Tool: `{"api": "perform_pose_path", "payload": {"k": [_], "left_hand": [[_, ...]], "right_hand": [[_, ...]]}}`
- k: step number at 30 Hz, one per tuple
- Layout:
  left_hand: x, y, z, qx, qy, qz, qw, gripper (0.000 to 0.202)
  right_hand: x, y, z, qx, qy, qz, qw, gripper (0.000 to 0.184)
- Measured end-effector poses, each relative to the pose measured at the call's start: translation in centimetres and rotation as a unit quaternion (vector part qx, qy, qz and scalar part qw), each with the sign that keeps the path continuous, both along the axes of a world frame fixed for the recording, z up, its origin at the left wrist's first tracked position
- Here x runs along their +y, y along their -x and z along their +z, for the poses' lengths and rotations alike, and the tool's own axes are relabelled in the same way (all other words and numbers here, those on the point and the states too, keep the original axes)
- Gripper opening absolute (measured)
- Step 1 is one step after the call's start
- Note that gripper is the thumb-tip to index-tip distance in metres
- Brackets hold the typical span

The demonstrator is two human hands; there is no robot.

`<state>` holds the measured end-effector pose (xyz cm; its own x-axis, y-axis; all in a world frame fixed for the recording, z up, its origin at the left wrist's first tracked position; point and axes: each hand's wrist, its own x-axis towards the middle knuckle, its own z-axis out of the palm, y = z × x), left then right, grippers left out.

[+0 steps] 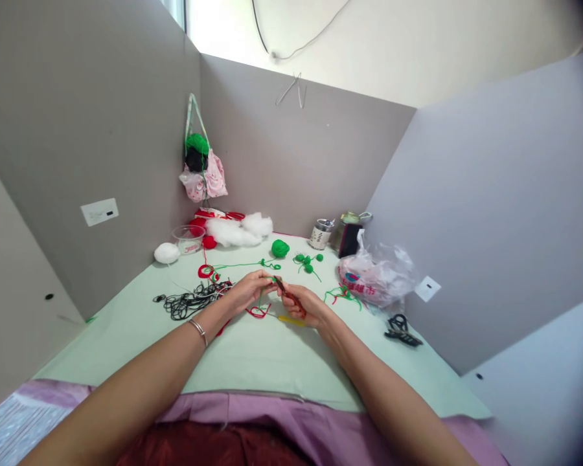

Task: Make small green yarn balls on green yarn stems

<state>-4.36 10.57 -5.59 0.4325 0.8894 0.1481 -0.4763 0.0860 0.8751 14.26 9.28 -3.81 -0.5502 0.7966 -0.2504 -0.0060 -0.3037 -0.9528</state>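
Head view: both bare hands meet above the middle of a pale green tabletop [262, 366]. Fingertips of the left hand [249, 291] pinch together on a small bit of green yarn [273, 279]. To its right, the right hand [307, 303] curls firmly around a brown-handled tool [297, 307], its dark tip at the left fingertips; its exact kind is too small to tell. Under the hands lie a loop of red yarn [258, 312] and a yellow-handled hook [291, 320]. Left of them spreads a tangle of black cord [187, 304]. On the far side sit a green yarn ball [280, 248] and, to its right, small green knitted balls [308, 268] with loose tails. White stuffing [230, 232] lies farther left. A clear plastic bag [376, 275] stands far right, with a black claw clip [402, 336] nearer.
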Motion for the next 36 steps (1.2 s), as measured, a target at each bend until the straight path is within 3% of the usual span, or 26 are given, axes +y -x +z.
{"api": "perform_pose_path", "payload": {"k": [3, 5, 7, 10, 12, 14, 15, 18, 20, 21, 23, 29, 36], "left_hand": [[0.7, 0.8, 0.1, 0.007, 0.019, 0.048, 0.999, 0.016], [1.3, 1.5, 0.0, 0.025, 0.037, 0.100, 0.994, 0.014], [1.9, 2.0, -0.2, 0.040, 0.050, 0.138, 0.988, 0.014], [2.5, 2.4, -0.7, 0.119, 0.010, 0.187, 0.975, 0.011], [2.6, 2.5, -0.8, 0.204, -0.047, 0.240, 0.948, 0.012], [2.4, 2.6, -0.9, 0.299, -0.123, 0.300, 0.897, 0.017], [2.3, 2.7, -0.9, 0.344, -0.161, 0.318, 0.869, 0.019], [1.8, 2.5, -1.2, 0.455, -0.255, 0.309, 0.795, 0.019], [1.6, 2.2, -1.5, 0.481, -0.279, 0.262, 0.789, 0.019], [1.5, 2.0, -1.7, 0.486, -0.288, 0.236, 0.790, 0.021], [1.3, 1.5, -1.9, 0.485, -0.304, 0.191, 0.798, 0.027], [0.5, 0.7, -1.2, 0.419, -0.312, 0.170, 0.835, 0.019], [-0.3, 0.6, -0.4, 0.397, -0.235, 0.153, 0.874, 0.017]], "right_hand": [[0.0, -1.9, 1.7, -0.050, -0.098, 0.043, 0.993, 0.036], [0.1, -3.4, 2.5, -0.138, -0.185, 0.059, 0.971, 0.036], [0.3, -4.6, 2.6, -0.269, -0.285, 0.048, 0.919, 0.036], [1.1, -4.8, 1.4, -0.402, -0.406, -0.037, 0.820, 0.027], [1.6, -3.8, 0.2, -0.424, -0.436, -0.067, 0.791, 0.022], [2.0, -2.2, -1.0, -0.449, -0.463, -0.042, 0.763, 0.021], [2.2, -1.3, -1.4, -0.473, -0.485, -0.021, 0.736, 0.021], [2.3, 0.7, -1.9, -0.550, -0.548, 0.045, 0.629, 0.021], [2.2, 1.2, -1.7, -0.572, -0.564, 0.057, 0.593, 0.021], [2.2, 1.2, -1.5, -0.573, -0.564, 0.052, 0.592, 0.021], [2.0, 0.8, -1.2, -0.555, -0.554, 0.023, 0.620, 0.018], [1.6, -0.2, -0.8, -0.392, -0.513, -0.049, 0.762, 0.012], [1.5, 0.2, -1.2, -0.285, -0.450, -0.098, 0.841, 0.011]]}}
